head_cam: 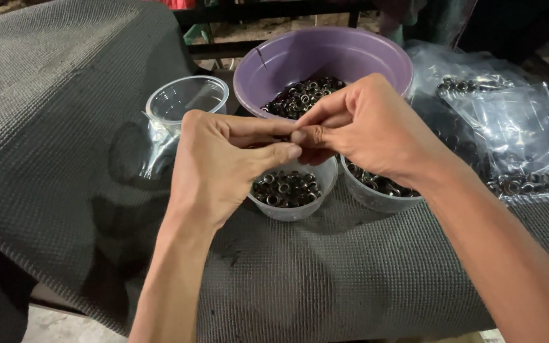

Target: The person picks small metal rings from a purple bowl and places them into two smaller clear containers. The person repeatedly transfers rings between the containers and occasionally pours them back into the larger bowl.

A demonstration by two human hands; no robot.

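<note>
Dark textured matting [65, 127] covers the counter, and we take the purple bowl [325, 60] of small metal rings as our landmark. Directly in front of the bowl, our left hand [220, 168] and right hand [366, 130] meet, fingertips pressed together as if pinching something small; the piece itself is hidden between the fingertips [297, 136], so we cannot tell what it is.

Below the hands, just in front of the bowl, stands a clear cup [290, 190] of rings. A second clear cup [376, 187], also with rings, sits beside it, partly under our right wrist. An empty clear cup [185, 98] stands left of the bowl, and clear bags [509, 140] of rings lie to its right.

Risks, in our judgement:
- A loosened pinch drops the piece; off the cup's rim it can bounce onto the matting, where dark rings are hard to spot.
- The right wrist can tip the cup beneath it and spill the contents.
</note>
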